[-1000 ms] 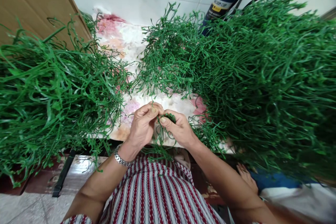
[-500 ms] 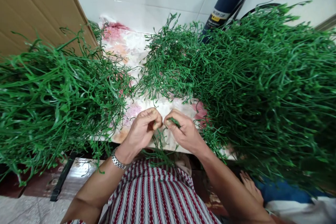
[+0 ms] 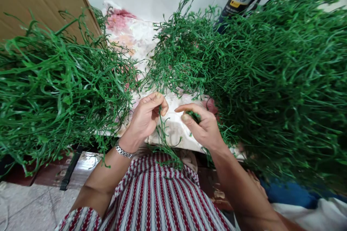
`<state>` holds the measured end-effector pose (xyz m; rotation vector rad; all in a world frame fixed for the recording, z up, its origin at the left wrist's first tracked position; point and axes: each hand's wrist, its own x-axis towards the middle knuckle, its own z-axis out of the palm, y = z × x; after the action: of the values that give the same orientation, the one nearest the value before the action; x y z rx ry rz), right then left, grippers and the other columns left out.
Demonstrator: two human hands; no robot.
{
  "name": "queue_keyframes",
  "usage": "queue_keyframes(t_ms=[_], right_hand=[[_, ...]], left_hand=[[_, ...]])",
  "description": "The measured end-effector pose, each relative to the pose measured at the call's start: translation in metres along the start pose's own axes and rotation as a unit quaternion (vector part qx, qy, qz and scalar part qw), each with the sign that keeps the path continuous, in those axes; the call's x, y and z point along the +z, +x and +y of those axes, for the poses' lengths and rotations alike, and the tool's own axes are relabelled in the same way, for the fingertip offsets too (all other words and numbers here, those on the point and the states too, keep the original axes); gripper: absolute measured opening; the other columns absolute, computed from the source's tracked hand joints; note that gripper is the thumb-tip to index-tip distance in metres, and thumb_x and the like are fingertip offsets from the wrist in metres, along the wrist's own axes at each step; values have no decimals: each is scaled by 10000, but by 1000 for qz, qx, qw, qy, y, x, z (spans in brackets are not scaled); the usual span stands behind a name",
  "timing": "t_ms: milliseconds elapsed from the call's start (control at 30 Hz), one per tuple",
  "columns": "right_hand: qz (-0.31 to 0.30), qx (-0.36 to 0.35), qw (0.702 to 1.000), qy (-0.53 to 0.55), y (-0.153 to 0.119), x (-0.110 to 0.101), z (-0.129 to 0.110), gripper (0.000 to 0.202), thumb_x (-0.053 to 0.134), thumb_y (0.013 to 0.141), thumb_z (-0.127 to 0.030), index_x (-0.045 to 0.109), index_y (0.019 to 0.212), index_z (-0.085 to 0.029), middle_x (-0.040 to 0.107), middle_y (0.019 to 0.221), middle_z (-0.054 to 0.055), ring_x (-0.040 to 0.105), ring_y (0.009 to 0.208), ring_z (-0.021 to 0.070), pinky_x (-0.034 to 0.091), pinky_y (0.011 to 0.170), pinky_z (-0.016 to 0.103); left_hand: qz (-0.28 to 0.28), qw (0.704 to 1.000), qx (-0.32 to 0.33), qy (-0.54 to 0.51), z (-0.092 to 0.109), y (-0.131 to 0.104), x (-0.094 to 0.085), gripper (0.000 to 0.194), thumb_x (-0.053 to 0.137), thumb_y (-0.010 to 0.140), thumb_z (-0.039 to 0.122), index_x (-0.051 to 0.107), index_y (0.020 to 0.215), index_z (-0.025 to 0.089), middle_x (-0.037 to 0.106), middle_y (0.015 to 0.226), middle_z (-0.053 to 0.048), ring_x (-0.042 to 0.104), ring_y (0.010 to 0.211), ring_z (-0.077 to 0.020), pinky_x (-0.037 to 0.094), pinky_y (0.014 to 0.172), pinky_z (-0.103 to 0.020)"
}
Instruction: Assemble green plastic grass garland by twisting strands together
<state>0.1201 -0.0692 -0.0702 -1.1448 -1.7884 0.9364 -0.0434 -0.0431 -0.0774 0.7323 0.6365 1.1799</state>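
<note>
My left hand [image 3: 148,117], with a metal-band watch on the wrist, pinches a thin green plant-like stem [image 3: 163,130] between thumb and forefinger. Its forked tips hang down toward the striped shirt. To the right, my right hand [image 3: 200,124] has thumb and forefinger parted, while a small bunch of green sprigs [image 3: 193,116] sits in its curled palm. The two hands are a short way apart above the front of the flower-patterned cloth [image 3: 173,110]. Whether the stems are real or plastic, I cannot tell.
Large heaps of green stems lie left [image 3: 62,94] and right [image 3: 271,79]. A dark blue vacuum cup [image 3: 235,1] leans behind the right heap, by the tiled wall. A cardboard box [image 3: 48,3] stands back left. Another person's blue garment [image 3: 287,193] shows lower right.
My hands have moved apart, the right one going rightward and its thumb and forefinger spreading. More of the hanging stem under my left hand shows. The view has shifted slightly.
</note>
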Motion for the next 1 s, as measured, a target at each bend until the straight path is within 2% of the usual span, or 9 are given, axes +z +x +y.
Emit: queue_keyframes(t_ms=[133,233,333,400,467,533,600,767,1000], right_hand=[[-89,-15,996,-20,3,9,-3,205,551,828,-300,603,989,-183,664,898,19,607,804,123,457,742,235],[-33,1,998,-52,-1,3,-5,199,492,862,-310,608,950,-174,662,854,18,603,751,116,453,678,223],[64,-13,984,-168,-16,-21,-12,210,485,863,-316,614,953,-177,647,832,24,585,701,117,429,633,226],[115,-20,946,-301,-31,-41,-15,228,486,858,-318,606,989,-174,638,852,45,576,718,138,417,658,251],[129,1,878,-461,-47,-56,-12,275,495,847,-346,592,1034,-170,627,879,73,559,778,181,397,706,295],[91,39,806,-584,-59,-61,-2,351,501,833,-406,577,1079,-166,618,925,98,528,845,233,362,737,344],[41,75,767,-635,-66,-60,11,416,491,827,-452,560,1117,-161,606,996,119,496,904,273,332,752,379],[12,75,791,-607,-68,-60,19,515,499,813,-499,505,1213,-175,579,1112,130,481,990,292,335,779,394],[162,33,807,-566,-65,-72,-18,141,527,834,-261,648,840,-189,670,755,32,595,675,142,371,557,246]], left_hand=[[13,999,29,25,-1,0,5,261,578,782,328,507,599,155,494,563,10,475,562,-87,369,587,-226],[19,999,35,35,-3,0,4,269,583,780,341,506,597,159,492,562,11,490,574,-92,392,611,-233],[34,998,40,36,-4,-2,-1,270,584,781,338,507,592,161,489,535,16,497,564,-96,413,643,-245],[42,998,35,30,-5,-4,-4,262,580,783,327,512,593,160,488,524,17,494,550,-96,420,638,-249],[40,999,25,24,-6,-5,-7,253,574,787,310,520,593,157,488,518,16,488,537,-95,422,624,-249],[33,999,16,18,-7,-6,-8,250,564,793,294,527,590,154,488,511,13,485,527,-95,422,608,-248],[33,999,8,15,-8,-6,-8,246,554,798,280,528,589,154,488,507,11,481,519,-94,421,588,-245],[59,998,11,15,-1,-1,-2,260,569,786,304,500,580,161,469,510,23,477,496,-87,428,572,-246],[54,998,44,7,6,5,4,262,553,805,274,476,581,162,466,535,26,483,494,-80,442,566,-244]])
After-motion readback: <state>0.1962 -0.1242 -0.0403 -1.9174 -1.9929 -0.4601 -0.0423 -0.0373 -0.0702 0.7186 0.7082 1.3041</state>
